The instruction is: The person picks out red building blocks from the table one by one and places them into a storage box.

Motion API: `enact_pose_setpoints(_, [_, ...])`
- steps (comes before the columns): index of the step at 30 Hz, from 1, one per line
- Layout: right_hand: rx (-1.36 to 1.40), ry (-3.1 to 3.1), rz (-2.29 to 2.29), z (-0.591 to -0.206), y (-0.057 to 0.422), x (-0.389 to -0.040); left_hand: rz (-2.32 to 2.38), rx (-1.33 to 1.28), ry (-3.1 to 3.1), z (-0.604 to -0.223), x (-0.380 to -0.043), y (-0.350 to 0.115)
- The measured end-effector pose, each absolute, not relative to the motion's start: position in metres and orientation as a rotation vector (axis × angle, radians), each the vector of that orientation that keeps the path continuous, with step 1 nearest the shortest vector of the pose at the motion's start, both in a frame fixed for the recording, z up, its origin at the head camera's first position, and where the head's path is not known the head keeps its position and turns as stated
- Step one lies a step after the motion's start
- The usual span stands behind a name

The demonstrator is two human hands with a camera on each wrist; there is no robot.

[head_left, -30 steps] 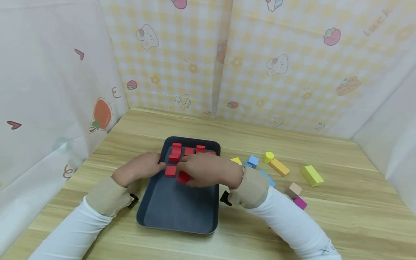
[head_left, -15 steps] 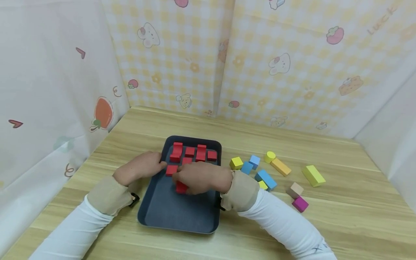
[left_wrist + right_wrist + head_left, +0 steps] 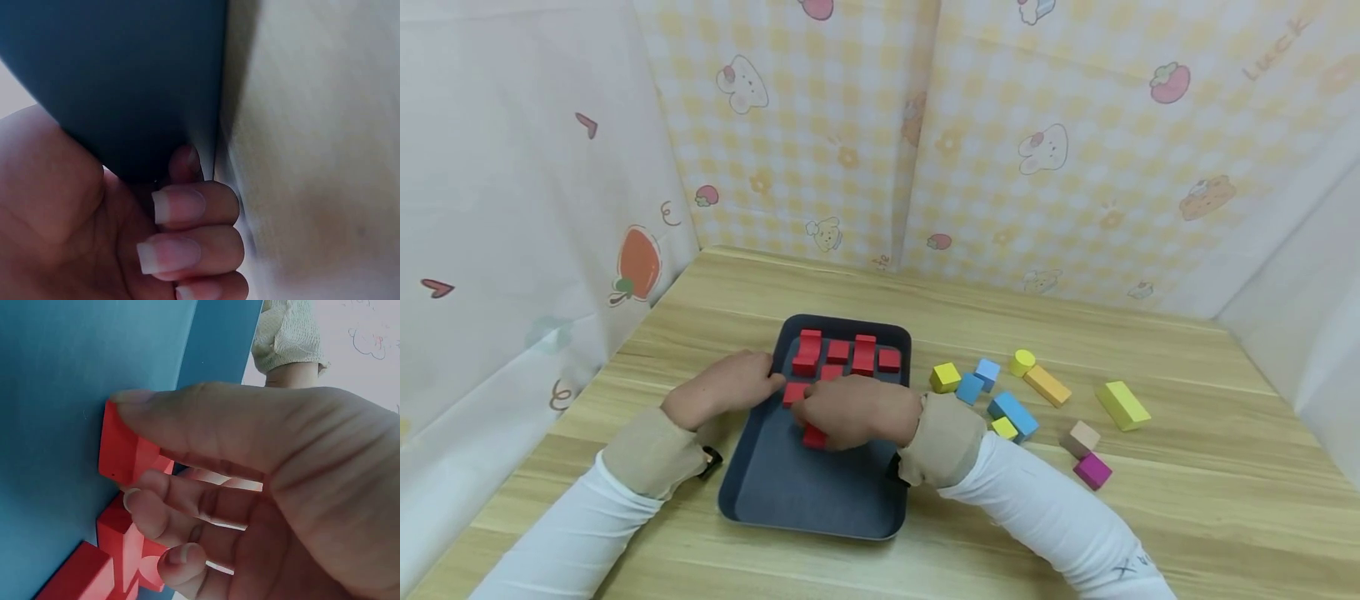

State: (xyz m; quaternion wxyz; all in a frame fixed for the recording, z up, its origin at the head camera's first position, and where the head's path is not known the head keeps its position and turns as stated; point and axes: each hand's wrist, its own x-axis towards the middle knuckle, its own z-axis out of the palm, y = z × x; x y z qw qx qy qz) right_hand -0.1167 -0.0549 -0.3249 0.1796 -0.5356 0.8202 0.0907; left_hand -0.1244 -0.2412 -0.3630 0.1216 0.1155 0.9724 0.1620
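Observation:
A dark tray (image 3: pixel 816 496) lies on the table with several red blocks toward its far end. My left hand (image 3: pixel 722 387) holds the tray's left edge, thumb at the rim; in the left wrist view its fingers (image 3: pixel 194 253) curl beside the tray wall (image 3: pixel 125 69). Over the tray's middle, my right hand (image 3: pixel 859 410) pinches a red block (image 3: pixel 814 437) between thumb and fingers. The right wrist view shows the thumb on that block's edge (image 3: pixel 119 444), low against the tray floor. More red blocks (image 3: pixel 119 537) sit beside the fingers. The back of the hand hides part of the group.
Right of the tray lie a yellow cube (image 3: pixel 945 377), blue blocks (image 3: pixel 1013 415), a yellow cylinder (image 3: pixel 1022 362), an orange bar (image 3: pixel 1047 385), a yellow-green bar (image 3: pixel 1123 405), a plain wood block (image 3: pixel 1081 438) and a purple cube (image 3: pixel 1093 471). A patterned cloth (image 3: pixel 970 167) stands behind the table.
My right hand has shifted left and nearer to me with the red block, uncovering red blocks behind it and blocks beside the tray. The left hand keeps its place on the rim.

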Motion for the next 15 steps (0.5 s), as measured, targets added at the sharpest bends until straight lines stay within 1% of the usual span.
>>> enact_pose_setpoints(15, [-1.41, 2.354, 0.291, -0.3215, -0.0554, -0.1117, 0.474, 0.348, 2.842, -0.3635, -0.1238, -0.2419])
